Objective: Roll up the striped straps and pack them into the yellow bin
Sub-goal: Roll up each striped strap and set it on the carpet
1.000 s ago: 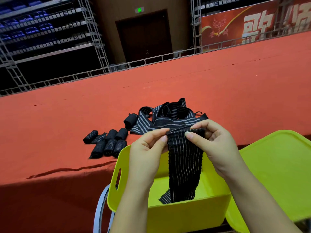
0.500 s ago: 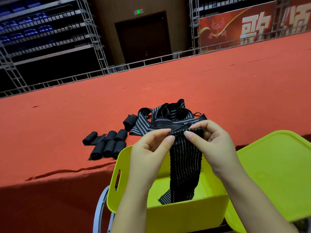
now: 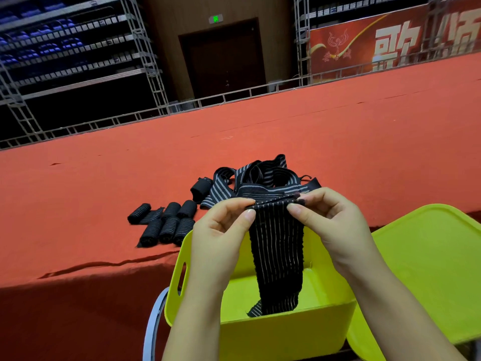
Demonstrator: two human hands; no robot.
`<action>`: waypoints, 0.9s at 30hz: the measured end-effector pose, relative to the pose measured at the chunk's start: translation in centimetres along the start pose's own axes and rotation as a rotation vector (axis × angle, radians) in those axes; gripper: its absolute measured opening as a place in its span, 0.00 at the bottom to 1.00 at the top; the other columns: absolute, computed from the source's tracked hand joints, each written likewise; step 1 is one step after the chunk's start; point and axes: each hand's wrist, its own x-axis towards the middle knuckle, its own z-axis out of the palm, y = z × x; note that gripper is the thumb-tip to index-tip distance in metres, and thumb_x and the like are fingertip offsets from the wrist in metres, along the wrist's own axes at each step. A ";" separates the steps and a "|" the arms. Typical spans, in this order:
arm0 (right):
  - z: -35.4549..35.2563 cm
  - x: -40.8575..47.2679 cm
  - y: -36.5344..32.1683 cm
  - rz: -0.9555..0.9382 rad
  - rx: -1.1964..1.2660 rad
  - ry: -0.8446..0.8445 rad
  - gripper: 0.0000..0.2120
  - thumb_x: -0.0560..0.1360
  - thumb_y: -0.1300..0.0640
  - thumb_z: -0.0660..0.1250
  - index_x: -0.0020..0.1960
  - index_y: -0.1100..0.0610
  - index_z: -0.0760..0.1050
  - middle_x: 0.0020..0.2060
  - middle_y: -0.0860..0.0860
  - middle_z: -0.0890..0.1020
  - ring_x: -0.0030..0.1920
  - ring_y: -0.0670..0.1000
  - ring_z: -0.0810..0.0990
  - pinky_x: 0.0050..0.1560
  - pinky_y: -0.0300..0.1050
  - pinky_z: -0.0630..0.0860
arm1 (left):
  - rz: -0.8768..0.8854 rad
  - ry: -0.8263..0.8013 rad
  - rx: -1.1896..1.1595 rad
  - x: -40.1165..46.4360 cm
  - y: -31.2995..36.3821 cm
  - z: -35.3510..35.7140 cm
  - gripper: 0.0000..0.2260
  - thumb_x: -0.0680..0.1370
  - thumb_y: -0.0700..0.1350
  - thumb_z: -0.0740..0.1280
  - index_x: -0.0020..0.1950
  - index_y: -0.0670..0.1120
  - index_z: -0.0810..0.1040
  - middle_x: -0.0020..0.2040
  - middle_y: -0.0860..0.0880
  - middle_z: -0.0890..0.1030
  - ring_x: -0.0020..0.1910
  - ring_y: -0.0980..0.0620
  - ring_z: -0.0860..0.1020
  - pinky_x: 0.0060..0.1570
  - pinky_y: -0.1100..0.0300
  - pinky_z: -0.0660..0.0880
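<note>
Above the yellow bin point(image 3: 260, 332), a striped strap point(image 3: 276, 256) hangs lengthwise, its top edge pinched between the left hand point(image 3: 221, 230) and the right hand point(image 3: 330, 220), thumbs and forefingers curled onto the folded upper hem. Its lower end drops inside the bin, near the front wall; whether it touches the floor there I cannot tell. The bin's rim stands open all round, with a slot handle on its left wall. Just to the right lies a yellow lid point(image 3: 429, 269), its edge close beside the bin. Beyond the hands, a loose heap of unrolled straps point(image 3: 263, 175) rests on the red cloth point(image 3: 104, 178), near the cloth's front edge. To the left of the heap, a cluster of rolled straps point(image 3: 166, 222) lies close to that same edge, one further roll point(image 3: 200, 188) sitting just beside the heap. Bare red cloth runs wide to the left and back. Behind it stand a low metal rail point(image 3: 234, 96), a dark door point(image 3: 223, 56) and a red banner point(image 3: 390, 43).
</note>
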 end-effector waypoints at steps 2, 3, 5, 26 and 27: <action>0.0 0.1 0.0 0.045 0.064 0.020 0.12 0.65 0.70 0.72 0.34 0.57 0.73 0.32 0.46 0.82 0.35 0.43 0.80 0.39 0.34 0.76 | 0.001 -0.010 -0.012 0.0 -0.1 -0.1 0.12 0.75 0.31 0.68 0.45 0.47 0.82 0.41 0.51 0.85 0.43 0.56 0.82 0.46 0.62 0.78; -0.1 0.2 0.0 0.067 0.096 0.027 0.13 0.63 0.69 0.73 0.32 0.55 0.72 0.32 0.46 0.82 0.35 0.43 0.80 0.39 0.35 0.75 | -0.002 -0.014 -0.023 0.0 -0.1 -0.1 0.12 0.74 0.31 0.68 0.45 0.47 0.83 0.41 0.51 0.85 0.43 0.56 0.82 0.46 0.62 0.78; -0.3 0.3 -0.1 0.097 0.135 0.017 0.15 0.57 0.65 0.78 0.28 0.53 0.73 0.32 0.47 0.82 0.36 0.45 0.81 0.39 0.36 0.75 | -0.014 -0.019 -0.053 0.0 -0.2 0.0 0.10 0.73 0.33 0.71 0.43 0.48 0.83 0.41 0.50 0.85 0.44 0.55 0.82 0.47 0.61 0.78; -0.1 -0.7 -1.0 -0.025 -0.167 -0.134 0.09 0.71 0.67 0.70 0.39 0.53 0.81 0.35 0.47 0.84 0.39 0.43 0.81 0.42 0.33 0.75 | -0.063 -0.124 -0.034 -0.4 -0.4 0.3 0.07 0.70 0.44 0.69 0.44 0.51 0.86 0.45 0.50 0.86 0.46 0.54 0.83 0.45 0.60 0.78; -0.1 -0.7 -1.1 -0.016 -0.160 -0.141 0.09 0.71 0.66 0.70 0.39 0.53 0.81 0.35 0.47 0.84 0.38 0.43 0.80 0.42 0.33 0.75 | -0.079 -0.129 -0.041 -0.5 -0.3 0.4 0.08 0.70 0.45 0.68 0.44 0.53 0.86 0.44 0.50 0.85 0.45 0.54 0.83 0.43 0.61 0.79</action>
